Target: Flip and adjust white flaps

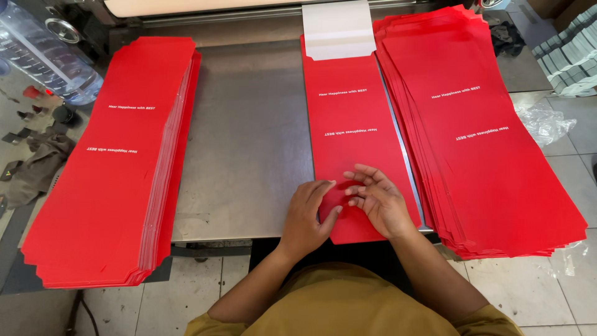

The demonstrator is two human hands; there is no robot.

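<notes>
A long red card sheet [348,112] with small white lettering lies flat on the grey metal table [249,137], its far end under a white flap [337,28]. My left hand [309,214] rests on the sheet's near left edge, fingers spread and pressing down. Beside it, my right hand [378,199] lies on the near part of the same sheet, fingers apart and lightly curled. Neither hand grips anything. A thick stack of the same red sheets [482,134] sits at the right, and another stack [112,162] at the left.
A machine roller [205,7] runs along the table's far edge. A clear plastic water bottle [43,53] and rags [34,165] lie at the left. Grey folded cards [569,59] and crumpled plastic film [544,121] are on the tiled floor at the right.
</notes>
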